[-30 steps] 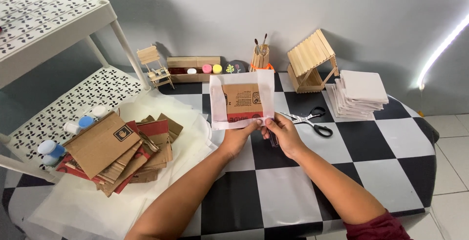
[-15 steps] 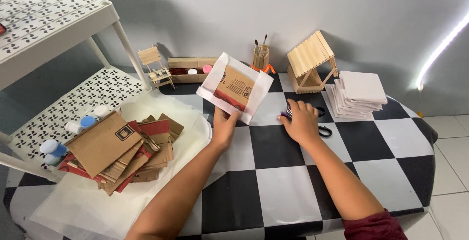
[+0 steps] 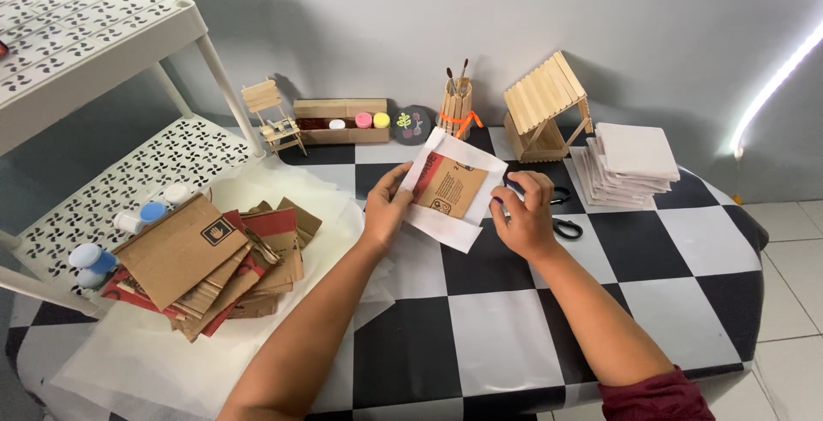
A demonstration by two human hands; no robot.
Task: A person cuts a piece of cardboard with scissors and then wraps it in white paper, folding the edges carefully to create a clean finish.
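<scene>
A: Head view, quick. What's held?

B: Left hand (image 3: 383, 211) is pinched shut on the paper-wrapped cardboard square (image 3: 452, 188), thumb on the face, fingers behind. It's tilted up off the checkered desk (image 3: 506, 344), abt 12 o'clock from the wrists, just in front of the brush holder (image 3: 455, 111).

A: Right hand?

B: Right hand (image 3: 525, 215) is curled down over the scissors (image 3: 561, 215) at 3 o'clock of the square. Can't tell if it's got a real grip yet; the black handles poke out past the knuckles.

A: How to do it well?

B: I'd say keep the left pinch on the folded edge so the white flap doesn't spring open, and get fingers fully into the loops before lifting.

A: Vs. 0.5 s ago?

B: Square has come lower and nearer the body, less tilted. Right hand was already at the scissors, now settled flatter on them. Cardboard pile (image 3: 201, 262) at 9 o'clock and white tile stack (image 3: 630, 159) at 2 o'clock are unchanged.
</scene>
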